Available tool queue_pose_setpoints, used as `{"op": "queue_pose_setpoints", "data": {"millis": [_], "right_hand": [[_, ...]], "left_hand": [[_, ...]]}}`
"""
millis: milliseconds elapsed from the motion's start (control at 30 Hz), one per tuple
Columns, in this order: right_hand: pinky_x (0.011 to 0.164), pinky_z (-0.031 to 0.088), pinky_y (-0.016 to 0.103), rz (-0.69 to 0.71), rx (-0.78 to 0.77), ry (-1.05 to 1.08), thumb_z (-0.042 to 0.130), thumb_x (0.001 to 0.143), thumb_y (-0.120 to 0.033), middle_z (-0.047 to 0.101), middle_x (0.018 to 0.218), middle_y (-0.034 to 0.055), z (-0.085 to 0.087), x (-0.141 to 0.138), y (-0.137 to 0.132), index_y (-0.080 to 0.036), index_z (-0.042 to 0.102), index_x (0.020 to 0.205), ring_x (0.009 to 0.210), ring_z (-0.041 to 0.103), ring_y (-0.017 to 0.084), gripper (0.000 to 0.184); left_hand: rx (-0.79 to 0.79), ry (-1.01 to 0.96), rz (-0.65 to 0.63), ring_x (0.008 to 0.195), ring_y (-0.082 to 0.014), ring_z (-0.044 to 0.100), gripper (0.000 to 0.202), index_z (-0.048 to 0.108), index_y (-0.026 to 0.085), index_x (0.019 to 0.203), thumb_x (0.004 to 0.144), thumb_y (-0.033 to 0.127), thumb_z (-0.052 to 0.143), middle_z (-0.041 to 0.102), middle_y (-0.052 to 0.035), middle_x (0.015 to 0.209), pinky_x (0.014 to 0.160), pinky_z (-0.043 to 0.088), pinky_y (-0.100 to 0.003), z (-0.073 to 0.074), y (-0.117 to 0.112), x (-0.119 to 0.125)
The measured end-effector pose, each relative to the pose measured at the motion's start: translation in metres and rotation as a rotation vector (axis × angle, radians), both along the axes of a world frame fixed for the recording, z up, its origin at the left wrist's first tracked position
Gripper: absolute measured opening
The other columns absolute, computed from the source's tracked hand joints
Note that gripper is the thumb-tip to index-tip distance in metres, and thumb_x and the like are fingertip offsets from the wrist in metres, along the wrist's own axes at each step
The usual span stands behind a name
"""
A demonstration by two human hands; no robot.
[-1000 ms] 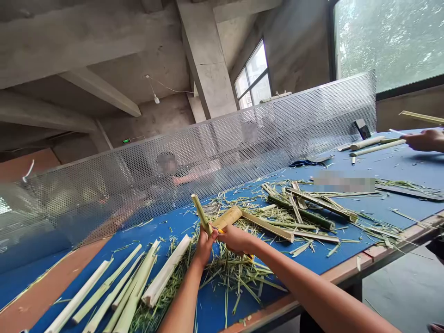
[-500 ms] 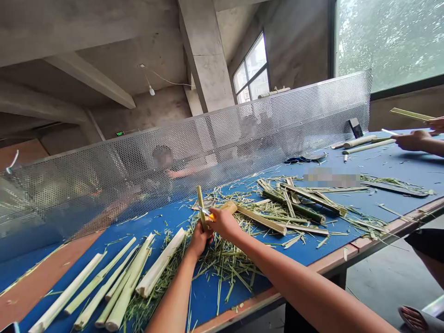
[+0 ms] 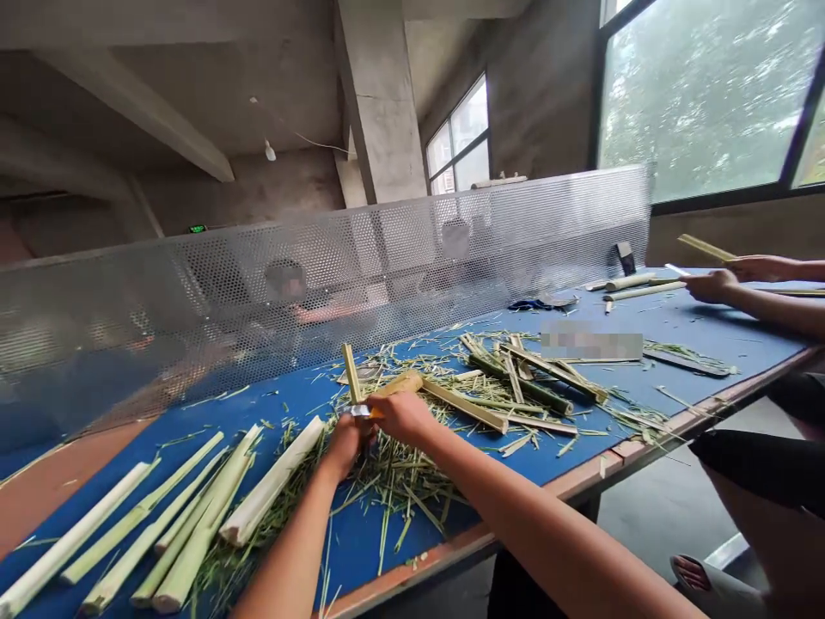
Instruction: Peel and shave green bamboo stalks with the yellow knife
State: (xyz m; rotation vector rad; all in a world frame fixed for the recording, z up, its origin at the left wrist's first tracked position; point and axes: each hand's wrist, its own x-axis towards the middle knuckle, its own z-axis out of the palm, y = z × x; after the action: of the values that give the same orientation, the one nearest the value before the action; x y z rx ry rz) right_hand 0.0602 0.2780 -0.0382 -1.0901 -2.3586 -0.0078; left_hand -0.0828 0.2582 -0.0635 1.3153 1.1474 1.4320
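Observation:
My left hand (image 3: 344,445) is closed around the lower end of an upright split bamboo strip (image 3: 351,371). In my right hand (image 3: 403,419) is a small knife (image 3: 357,412) with an orange handle, its blade lying across the strip just above my left fingers. Both hands are over a pile of bamboo shavings (image 3: 412,477). Just behind my right hand lies a thick pale bamboo piece (image 3: 400,383). Left of my left arm, several peeled bamboo lengths (image 3: 212,524) lie side by side, with a wide trough-shaped one (image 3: 274,483) nearest.
Split bamboo pieces (image 3: 525,378) are heaped right of centre on the blue tabletop (image 3: 593,456). Behind stands a perforated metal screen (image 3: 412,266), with people beyond it. At right, a co-worker's hands (image 3: 715,285) hold a bamboo strip. A dark long blade (image 3: 687,359) lies nearer.
The knife has moved down the strip, closer to my left hand. My view has turned a little to the right and levelled, so the table's things appear further left.

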Motion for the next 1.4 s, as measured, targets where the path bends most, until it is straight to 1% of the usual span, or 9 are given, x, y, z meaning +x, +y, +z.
{"op": "queue_pose_setpoints", "data": {"millis": [67, 167, 300, 567, 700, 800, 1133, 1300, 1400], "right_hand": [[0.064, 0.038, 0.024, -0.063, -0.029, 0.03, 0.049, 0.088, -0.036, 0.074, 0.093, 0.0064, -0.001, 0.003, 0.0, -0.026, 0.064, 0.114, 0.081, 0.068, 0.019, 0.031], [0.064, 0.04, 0.024, -0.169, -0.071, 0.025, 0.048, 0.088, -0.041, 0.073, 0.087, 0.0088, -0.004, 0.005, 0.001, -0.022, 0.068, 0.102, 0.079, 0.068, 0.021, 0.031], [0.064, 0.043, 0.025, -0.181, -0.087, -0.043, 0.051, 0.086, -0.043, 0.073, 0.086, 0.0105, -0.004, 0.002, -0.001, -0.019, 0.07, 0.091, 0.078, 0.068, 0.022, 0.031], [0.066, 0.049, 0.031, -0.198, -0.042, -0.131, 0.051, 0.084, -0.041, 0.073, 0.088, 0.0157, -0.004, 0.003, 0.004, -0.016, 0.073, 0.091, 0.08, 0.07, 0.027, 0.034], [0.064, 0.049, 0.031, -0.22, -0.007, -0.159, 0.052, 0.082, -0.038, 0.073, 0.084, 0.0157, -0.003, 0.007, 0.005, -0.015, 0.074, 0.09, 0.078, 0.07, 0.029, 0.033], [0.066, 0.049, 0.03, -0.234, -0.008, -0.17, 0.05, 0.083, -0.038, 0.073, 0.086, 0.0144, 0.0, 0.009, 0.005, -0.016, 0.073, 0.09, 0.08, 0.07, 0.027, 0.033], [0.069, 0.051, 0.031, -0.256, -0.071, -0.158, 0.05, 0.084, -0.041, 0.073, 0.088, 0.0162, -0.004, 0.006, 0.011, -0.017, 0.074, 0.094, 0.082, 0.07, 0.027, 0.036], [0.071, 0.052, 0.033, -0.269, -0.013, -0.145, 0.051, 0.083, -0.032, 0.072, 0.088, 0.0179, -0.004, 0.007, 0.014, -0.015, 0.075, 0.092, 0.083, 0.07, 0.028, 0.031], [0.073, 0.051, 0.033, -0.308, -0.001, -0.118, 0.049, 0.084, -0.028, 0.072, 0.087, 0.0176, -0.002, 0.01, 0.016, -0.015, 0.074, 0.093, 0.084, 0.07, 0.028, 0.03]], "left_hand": [[0.007, -0.05, -0.036, 0.048, -0.009, 0.045, 0.024, 0.055, 0.019, 0.069, 0.057, 0.031, 0.072, 0.052, 0.0049, 0.056, 0.048, 0.037, -0.023, 0.0, -0.001, -0.001], [0.038, -0.117, -0.053, 0.054, -0.0088, 0.048, 0.029, 0.057, 0.019, 0.082, 0.056, 0.022, 0.069, 0.056, 0.0045, 0.066, 0.052, 0.038, -0.022, -0.002, 0.001, -0.004], [0.051, -0.127, -0.012, 0.058, -0.0099, 0.049, 0.036, 0.058, 0.019, 0.092, 0.057, 0.023, 0.068, 0.058, 0.0041, 0.069, 0.056, 0.038, -0.023, -0.005, 0.002, -0.005], [-0.04, -0.128, -0.039, 0.05, -0.0073, 0.046, 0.041, 0.056, 0.018, 0.091, 0.053, 0.023, 0.072, 0.056, 0.0067, 0.063, 0.049, 0.035, -0.021, -0.004, -0.003, 0.001], [-0.093, -0.083, -0.035, 0.041, -0.0063, 0.039, 0.045, 0.053, 0.019, 0.095, 0.055, 0.027, 0.073, 0.048, 0.0096, 0.053, 0.04, 0.024, -0.019, -0.003, -0.003, 0.003], [-0.099, -0.004, -0.015, 0.038, -0.0058, 0.035, 0.041, 0.052, 0.02, 0.088, 0.056, 0.031, 0.074, 0.043, 0.0108, 0.049, 0.038, 0.019, -0.018, -0.004, -0.001, 0.003], [-0.092, 0.217, 0.085, 0.033, -0.0061, 0.034, 0.03, 0.05, 0.02, 0.08, 0.067, 0.037, 0.071, 0.041, 0.0106, 0.044, 0.038, 0.021, -0.02, -0.013, 0.008, -0.001], [-0.117, 0.179, 0.098, 0.033, -0.0043, 0.033, 0.035, 0.048, 0.02, 0.082, 0.067, 0.04, 0.072, 0.039, 0.0117, 0.048, 0.037, 0.018, -0.019, -0.013, 0.012, 0.0], [-0.137, 0.134, 0.027, 0.032, -0.0024, 0.031, 0.038, 0.048, 0.02, 0.084, 0.065, 0.042, 0.072, 0.041, 0.0114, 0.053, 0.036, 0.014, -0.018, -0.009, 0.009, 0.0]]}}
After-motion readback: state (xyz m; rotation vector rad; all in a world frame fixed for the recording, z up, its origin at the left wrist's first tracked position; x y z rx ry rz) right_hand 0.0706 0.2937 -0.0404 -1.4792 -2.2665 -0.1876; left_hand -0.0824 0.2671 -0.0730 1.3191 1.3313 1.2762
